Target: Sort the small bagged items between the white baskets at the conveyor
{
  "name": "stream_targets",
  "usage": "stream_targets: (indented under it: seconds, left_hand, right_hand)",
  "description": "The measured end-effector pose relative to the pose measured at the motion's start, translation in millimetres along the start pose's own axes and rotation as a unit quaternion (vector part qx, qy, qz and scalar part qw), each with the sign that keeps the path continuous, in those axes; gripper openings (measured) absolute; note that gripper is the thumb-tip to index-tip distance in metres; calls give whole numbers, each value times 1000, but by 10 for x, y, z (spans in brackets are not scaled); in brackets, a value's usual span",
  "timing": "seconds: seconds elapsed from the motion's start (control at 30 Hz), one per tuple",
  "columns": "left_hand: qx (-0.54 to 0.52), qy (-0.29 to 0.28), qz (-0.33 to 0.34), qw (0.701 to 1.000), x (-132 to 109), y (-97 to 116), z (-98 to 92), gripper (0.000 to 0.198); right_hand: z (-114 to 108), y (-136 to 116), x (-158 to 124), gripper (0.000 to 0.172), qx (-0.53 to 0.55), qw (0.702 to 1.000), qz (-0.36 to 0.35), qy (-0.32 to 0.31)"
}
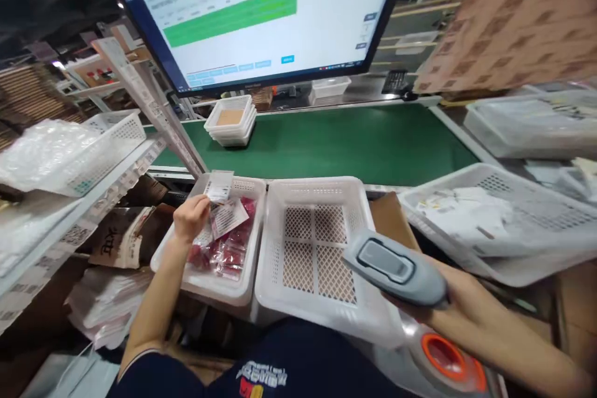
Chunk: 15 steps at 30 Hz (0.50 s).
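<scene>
My left hand (190, 216) reaches into a white tray (205, 283) on the left and pinches a small clear packet with a white label (227, 217). Several red sealed packets (224, 252) lie in that tray. A white slip (218, 185) stands at the tray's far rim. My right hand (450, 298) is closed round a grey handheld scanner (395, 267), held over the near right corner of an empty white lattice basket (313, 245).
A green conveyor belt (336, 140) runs behind the trays, carrying stacked white trays (232, 119). A large monitor (252, 9) hangs above it. More white baskets (508, 224) with paper and bags sit at right; a shelf basket (100, 143) at left. An orange-capped object (450, 360) lies near my right forearm.
</scene>
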<state>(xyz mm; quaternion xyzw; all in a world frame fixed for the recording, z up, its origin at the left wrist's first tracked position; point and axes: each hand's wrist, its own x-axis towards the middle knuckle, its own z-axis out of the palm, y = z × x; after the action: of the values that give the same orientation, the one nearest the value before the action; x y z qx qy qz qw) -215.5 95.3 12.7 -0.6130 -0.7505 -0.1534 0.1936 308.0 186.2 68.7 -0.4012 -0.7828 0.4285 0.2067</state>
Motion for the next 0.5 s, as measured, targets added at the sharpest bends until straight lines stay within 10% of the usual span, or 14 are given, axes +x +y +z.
stream_targets:
  seconds: [0.2,0.4,0.5]
  left_hand:
    - [-41,121,339,932,26,734,211,22]
    - [-77,53,425,900,44,1427,530,25]
    - [-55,-72,420,903,-18,1681,618,32]
  right_hand:
    - [67,-344,145,6,-88,987,-117,-60]
    - [76,-264,80,16,-189,973,-52,-119]
    - [75,-106,-18,16,-182,975,-23,-129]
